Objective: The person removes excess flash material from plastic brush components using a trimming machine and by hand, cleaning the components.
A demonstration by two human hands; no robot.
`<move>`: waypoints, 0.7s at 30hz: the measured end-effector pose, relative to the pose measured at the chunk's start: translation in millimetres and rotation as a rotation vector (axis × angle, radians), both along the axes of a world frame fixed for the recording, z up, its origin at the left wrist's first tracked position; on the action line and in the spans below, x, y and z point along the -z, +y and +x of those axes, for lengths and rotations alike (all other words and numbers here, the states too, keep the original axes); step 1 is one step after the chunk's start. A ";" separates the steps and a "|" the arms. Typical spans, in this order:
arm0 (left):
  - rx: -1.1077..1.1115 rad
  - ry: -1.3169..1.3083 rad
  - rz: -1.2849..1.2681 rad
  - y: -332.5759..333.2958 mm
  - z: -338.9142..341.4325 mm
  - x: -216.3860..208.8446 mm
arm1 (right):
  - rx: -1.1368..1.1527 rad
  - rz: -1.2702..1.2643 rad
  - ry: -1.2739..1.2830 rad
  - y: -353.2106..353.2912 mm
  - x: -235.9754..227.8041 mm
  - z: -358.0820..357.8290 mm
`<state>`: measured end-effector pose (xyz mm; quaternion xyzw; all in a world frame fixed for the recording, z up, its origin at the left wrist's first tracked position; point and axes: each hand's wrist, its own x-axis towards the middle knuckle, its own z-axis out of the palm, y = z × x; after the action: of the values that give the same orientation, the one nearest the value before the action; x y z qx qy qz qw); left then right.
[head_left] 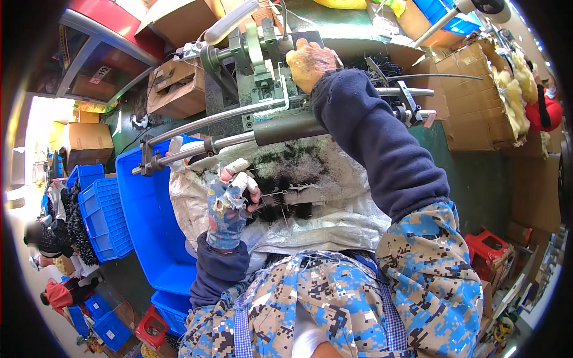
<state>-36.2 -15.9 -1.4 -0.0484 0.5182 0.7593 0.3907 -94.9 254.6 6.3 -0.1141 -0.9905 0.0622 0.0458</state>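
My left hand (234, 194), in a torn blue patterned glove with white-wrapped fingertips, is closed over the sack on my lap. From its fingers a thin wire brush (279, 203) with a loop end and black bristles sticks out; other thin wires cross there, hard to separate. Farther off, my right hand (310, 62) rests with curled fingers at the right side of the green-grey bench machine (256, 65). What those fingers grip is hidden. Between my hands and the machine run metal rods (230, 142), one with a dark sleeve (289, 129).
A whitish sack (334, 215) smeared with black bristle dust covers my lap. A large blue bin (152, 221) stands at my left. Dark brushes (376, 68) lie beyond my right arm, near a cardboard box (471, 101). Other people (59, 238) sit at far left.
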 end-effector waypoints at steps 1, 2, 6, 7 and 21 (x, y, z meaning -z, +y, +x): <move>0.013 0.016 -0.019 1.8 1.5 -3.1 | -0.018 0.001 0.021 0.3 2.7 -1.4; 0.015 0.016 -0.018 3.4 2.7 -3.3 | -0.017 0.001 0.020 1.1 5.0 -1.2; 0.054 0.016 0.004 8.8 3.6 -3.1 | -0.052 -0.043 0.055 5.6 7.9 2.3; 0.043 0.013 -0.009 7.6 3.4 -0.4 | -0.051 -0.046 0.053 5.1 7.4 1.6; 0.026 0.036 -0.003 -4.0 1.1 7.0 | 0.075 0.011 0.094 14.0 5.4 42.9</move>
<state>-35.1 -19.8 -8.4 -0.0285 0.5268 0.7542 0.3910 -52.0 268.6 0.9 -0.1478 -0.9826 0.0601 0.0954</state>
